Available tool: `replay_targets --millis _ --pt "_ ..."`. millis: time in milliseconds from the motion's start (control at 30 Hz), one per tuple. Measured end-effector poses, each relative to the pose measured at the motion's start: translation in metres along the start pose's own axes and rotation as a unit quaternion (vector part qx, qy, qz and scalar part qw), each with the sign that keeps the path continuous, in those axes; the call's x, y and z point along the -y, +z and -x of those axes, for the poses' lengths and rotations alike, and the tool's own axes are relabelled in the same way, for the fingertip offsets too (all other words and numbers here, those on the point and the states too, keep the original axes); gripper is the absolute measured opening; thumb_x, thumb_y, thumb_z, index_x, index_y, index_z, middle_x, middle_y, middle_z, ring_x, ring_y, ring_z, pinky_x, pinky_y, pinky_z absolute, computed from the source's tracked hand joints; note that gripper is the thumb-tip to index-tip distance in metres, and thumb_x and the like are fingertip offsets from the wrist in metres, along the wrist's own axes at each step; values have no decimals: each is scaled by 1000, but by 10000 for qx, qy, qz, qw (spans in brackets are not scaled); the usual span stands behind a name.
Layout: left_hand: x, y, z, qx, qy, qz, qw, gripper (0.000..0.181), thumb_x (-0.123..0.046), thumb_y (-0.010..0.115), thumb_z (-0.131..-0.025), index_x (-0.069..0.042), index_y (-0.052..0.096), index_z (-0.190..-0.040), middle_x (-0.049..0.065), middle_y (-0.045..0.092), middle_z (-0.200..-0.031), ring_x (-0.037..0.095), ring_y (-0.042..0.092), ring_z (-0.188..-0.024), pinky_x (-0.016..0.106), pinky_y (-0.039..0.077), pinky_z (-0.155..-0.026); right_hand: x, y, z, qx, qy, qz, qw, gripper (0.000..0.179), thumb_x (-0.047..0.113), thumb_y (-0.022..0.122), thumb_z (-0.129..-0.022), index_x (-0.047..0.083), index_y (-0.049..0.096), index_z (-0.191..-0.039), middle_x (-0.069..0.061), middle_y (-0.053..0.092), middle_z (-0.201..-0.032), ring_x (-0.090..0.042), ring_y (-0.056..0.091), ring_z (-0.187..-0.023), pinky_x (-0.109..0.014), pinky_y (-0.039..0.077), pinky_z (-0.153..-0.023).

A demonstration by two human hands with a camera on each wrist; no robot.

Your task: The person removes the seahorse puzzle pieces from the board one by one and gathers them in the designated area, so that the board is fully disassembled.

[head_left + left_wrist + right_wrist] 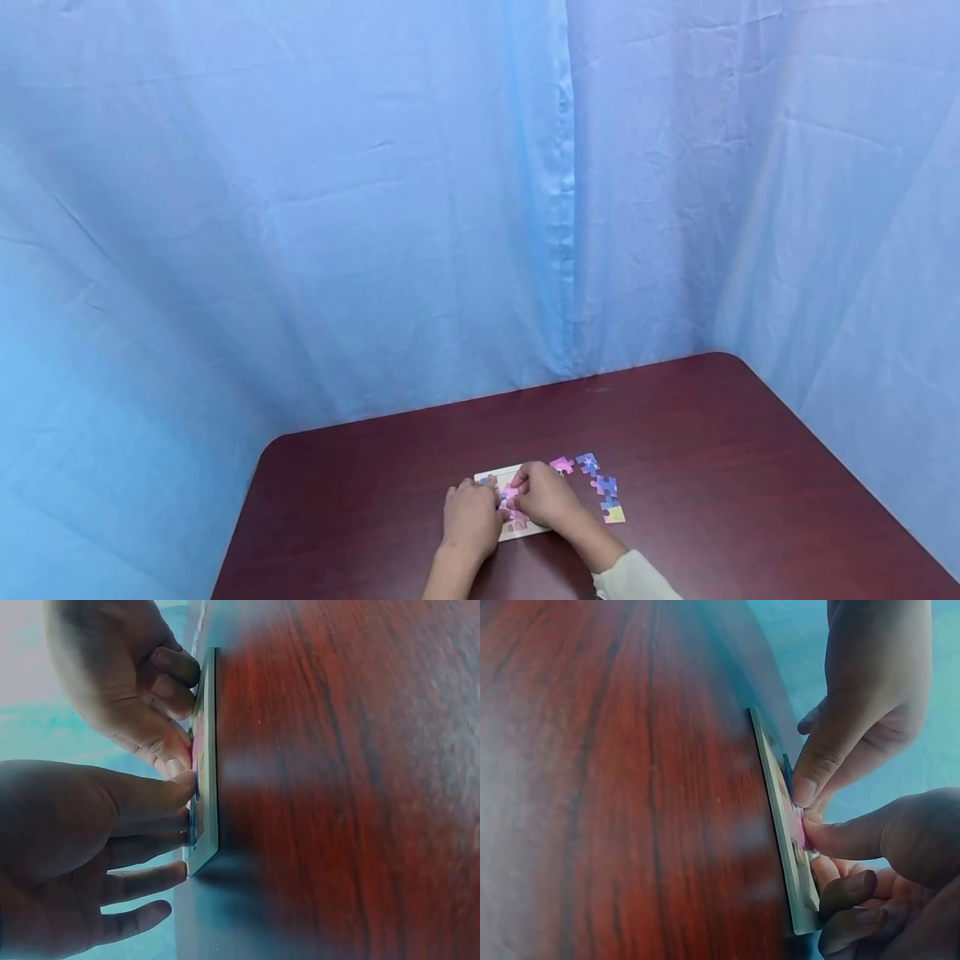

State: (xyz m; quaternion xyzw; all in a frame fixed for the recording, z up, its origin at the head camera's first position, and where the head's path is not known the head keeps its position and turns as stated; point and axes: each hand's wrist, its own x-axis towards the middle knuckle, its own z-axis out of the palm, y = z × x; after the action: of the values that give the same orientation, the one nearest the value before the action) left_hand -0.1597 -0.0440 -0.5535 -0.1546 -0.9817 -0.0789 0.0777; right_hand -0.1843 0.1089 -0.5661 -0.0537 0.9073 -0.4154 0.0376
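Observation:
A shallow light wooden puzzle tray (519, 534) lies flat on the table, with several jigsaw pieces in it. My right hand (551, 500) reaches over the tray's right side and pinches a pink puzzle piece (798, 832) between thumb and fingers. On the tray's left side rests my left hand (472, 518), its thumb and fairly straight fingers touching the pieces and the frame. Both thumbs are close together over the tray in the wrist views. The hands hide much of the tray's inside.
Right of the tray lie loose puzzle pieces: a pink one (562, 465), a blue one with a star (588, 462), a pink and blue one (604, 485) and a yellow-cornered one (614, 513). Blue curtains (375, 208) stand behind the dark red wooden table (360, 483).

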Motion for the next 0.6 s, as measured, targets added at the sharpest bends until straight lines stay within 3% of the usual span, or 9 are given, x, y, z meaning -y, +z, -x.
replay_targets --millis 133,300,600 --pt "-2 1 0 -138 1 -149 9998 37 -37 88 -80 -15 85 -108 4 82 -116 24 72 -95 41 48 -77 -2 -1 1 42 -42 -86 9999 19 -1 82 -77 6 67 -86 2 61 -73 -9 54 -67 -24 44 -63" --pt "-2 0 -1 55 -74 -126 9999 43 -37 87 -82 -13 82 -117 5 82 -115 24 71 -99 43 49 -82 -3 -3 0 121 -57 -264 9996 18 -5 79 -76 4 66 -85 1 59 -71 -10 54 -65 -24 44 -61" --pt "0 0 -4 2 -135 -70 9999 30 -35 87 -81 -19 85 -107 2 81 -119 22 70 -95 42 45 -78 -3 -4 -4 262 -49 -541 9982 17 -9 76 -75 3 66 -84 -1 59 -70 -10 52 -63 -23 43 -58"
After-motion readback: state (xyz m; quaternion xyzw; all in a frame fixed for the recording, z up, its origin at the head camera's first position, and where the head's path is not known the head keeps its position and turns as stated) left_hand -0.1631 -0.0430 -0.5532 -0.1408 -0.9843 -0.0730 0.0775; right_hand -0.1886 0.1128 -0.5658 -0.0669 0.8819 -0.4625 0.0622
